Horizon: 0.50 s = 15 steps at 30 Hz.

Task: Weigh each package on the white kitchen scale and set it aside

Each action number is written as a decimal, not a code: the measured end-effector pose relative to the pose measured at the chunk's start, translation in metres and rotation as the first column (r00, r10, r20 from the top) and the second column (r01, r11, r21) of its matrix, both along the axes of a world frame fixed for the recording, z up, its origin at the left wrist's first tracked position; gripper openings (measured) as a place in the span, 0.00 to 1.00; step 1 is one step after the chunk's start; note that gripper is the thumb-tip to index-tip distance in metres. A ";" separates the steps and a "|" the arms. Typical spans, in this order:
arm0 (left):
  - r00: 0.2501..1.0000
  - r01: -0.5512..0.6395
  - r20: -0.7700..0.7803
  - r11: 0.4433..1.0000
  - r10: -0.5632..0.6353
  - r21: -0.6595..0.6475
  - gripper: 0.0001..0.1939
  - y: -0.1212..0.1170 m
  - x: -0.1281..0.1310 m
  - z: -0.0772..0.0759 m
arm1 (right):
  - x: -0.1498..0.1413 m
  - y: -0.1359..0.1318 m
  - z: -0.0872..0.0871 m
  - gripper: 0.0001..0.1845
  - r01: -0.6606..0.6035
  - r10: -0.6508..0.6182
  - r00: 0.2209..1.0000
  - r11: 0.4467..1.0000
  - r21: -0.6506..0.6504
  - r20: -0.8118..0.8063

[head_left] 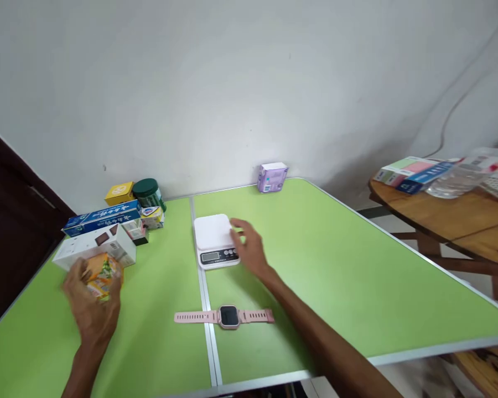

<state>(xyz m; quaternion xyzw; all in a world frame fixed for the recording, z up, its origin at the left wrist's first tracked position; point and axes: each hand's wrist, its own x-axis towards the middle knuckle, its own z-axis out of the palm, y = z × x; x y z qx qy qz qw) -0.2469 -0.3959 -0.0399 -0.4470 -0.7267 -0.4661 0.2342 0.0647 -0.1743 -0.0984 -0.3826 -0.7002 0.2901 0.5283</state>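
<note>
My left hand (92, 304) is closed around a small orange and yellow package (102, 271) with green print, just in front of a long white box (95, 246). Over on the other side, my right hand (249, 246) is at the right edge of a white digital kitchen scale (213, 232), fingers apart and slightly curled; whether they touch it I cannot tell. The scale's plate is bare, and its small display faces me. Closer to me, a smartwatch (229, 317) with a pink strap lies stretched flat across the table's seam.
Behind the white box are a blue carton (103, 216), a yellow box (119, 193), a dark green jar (148, 193) and small cartons. A purple packet (273, 178) stands by the wall on the green table (336, 276). At right, a wooden table (477, 218) holds boxes and plastic.
</note>
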 end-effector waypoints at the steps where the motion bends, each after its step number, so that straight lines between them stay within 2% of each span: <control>1: 0.998 0.067 -0.015 0.998 -0.068 -0.014 0.44 0.017 0.017 0.004 | 0.026 0.019 -0.006 0.21 0.115 -0.114 0.993 0.993 -0.036 0.009; 3: 0.973 0.232 -0.001 0.970 -0.232 -0.072 0.39 0.057 0.051 0.009 | 0.068 0.054 -0.020 0.24 0.293 -0.287 0.955 0.950 -0.106 0.068; 5: 0.918 0.395 0.031 0.907 -0.395 -0.143 0.36 0.104 0.084 0.009 | 0.094 0.082 -0.031 0.28 0.404 -0.392 0.914 0.903 -0.146 0.105; 7: 0.840 0.540 0.076 0.813 -0.538 -0.218 0.34 0.156 0.114 0.006 | 0.108 0.107 -0.038 0.31 0.453 -0.442 0.891 0.875 -0.168 0.103; 9: 0.745 0.662 0.158 0.693 -0.648 -0.284 0.34 0.209 0.143 0.001 | 0.115 0.132 -0.040 0.32 0.469 -0.463 0.883 0.863 -0.186 0.079; 12: 0.643 0.761 0.322 0.532 -0.695 -0.371 0.38 0.288 0.181 -0.006 | 0.123 0.172 -0.042 0.30 0.477 -0.482 0.875 0.854 -0.208 0.029; 15: 0.574 0.818 0.467 0.436 -0.673 -0.377 0.47 0.359 0.215 -0.012 | 0.130 0.215 -0.049 0.30 0.483 -0.499 0.866 0.847 -0.219 -0.020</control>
